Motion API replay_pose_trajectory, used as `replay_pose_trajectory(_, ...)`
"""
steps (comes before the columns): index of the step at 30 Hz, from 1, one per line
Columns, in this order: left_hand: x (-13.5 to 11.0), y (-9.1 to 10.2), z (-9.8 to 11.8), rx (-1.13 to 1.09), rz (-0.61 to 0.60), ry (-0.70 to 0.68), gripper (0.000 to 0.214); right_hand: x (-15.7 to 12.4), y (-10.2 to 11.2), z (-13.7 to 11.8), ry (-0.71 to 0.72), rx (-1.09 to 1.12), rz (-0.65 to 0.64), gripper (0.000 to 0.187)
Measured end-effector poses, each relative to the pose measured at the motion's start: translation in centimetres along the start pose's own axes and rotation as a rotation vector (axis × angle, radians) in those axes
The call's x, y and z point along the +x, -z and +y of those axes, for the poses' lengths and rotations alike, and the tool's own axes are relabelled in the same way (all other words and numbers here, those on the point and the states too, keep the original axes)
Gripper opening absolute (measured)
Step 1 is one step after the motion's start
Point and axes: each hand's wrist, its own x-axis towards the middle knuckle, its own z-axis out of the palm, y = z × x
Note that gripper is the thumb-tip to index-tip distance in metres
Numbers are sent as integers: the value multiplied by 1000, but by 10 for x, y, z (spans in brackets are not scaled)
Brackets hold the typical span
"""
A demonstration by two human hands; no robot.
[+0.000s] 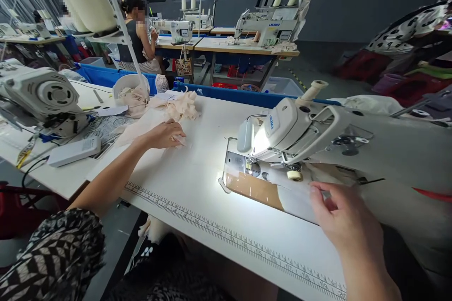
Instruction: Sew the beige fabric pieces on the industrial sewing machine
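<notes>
My left hand [160,135] lies over the left part of the white sewing table [197,169]. Its fingers are closed on a small piece of pale, thin fabric [179,140]. Just beyond it sits a crumpled pile of peach fabric [183,106]. On the right, my right hand [348,216] is in front of the sewing machine [293,127], thumb and fingers curled together. What they hold, if anything, cannot be made out. Between the hands, the machine's lamp lights the needle plate [236,162] and a brown patch on the bed [254,190].
A printed ruler scale [226,235] runs along the table's front edge. On the left are a second machine [42,99], a white box [75,151] and a white bucket [122,87] with fabric. Blue bins [226,94] line the far edge. Another person [139,37] sits beyond.
</notes>
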Motion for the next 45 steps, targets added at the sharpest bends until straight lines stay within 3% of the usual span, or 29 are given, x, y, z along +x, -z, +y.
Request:
replay_pose_trajectory(8,4,-16,7,-22,117,62,24,2,-7,9,141,22,33,29)
replay_pose_trajectory(13,-4,-10,7,-106,133,63,13,7,-8,21,224,50,19,27)
replay_pose_trajectory(18,-12,-2,1,-61,103,50,16,7,-13,33,257,60,18,25)
replay_pose_trajectory(20,-13,-1,-1,-69,91,80,11,6,-15,37,266,64,30,24)
replay_pose_trajectory(23,-13,-1,-2,-87,95,139,20,6,-18,43,280,85,30,23)
replay_pose_trajectory(27,-12,-3,-1,-83,138,174,23,5,-18,44,252,122,-12,21)
replay_pose_trajectory(34,-11,-9,1,-44,166,85,17,3,-17,37,155,138,-34,19)
replay_pose_trajectory(38,-6,-20,12,33,182,76,27,3,-14,35,112,118,-66,20)
replay_pose_trajectory(41,0,-29,22,64,183,113,16,6,-11,30,96,101,-84,22)
replay_pose_trajectory(45,5,-33,26,-9,310,156,19,9,-5,21,93,63,-98,22)
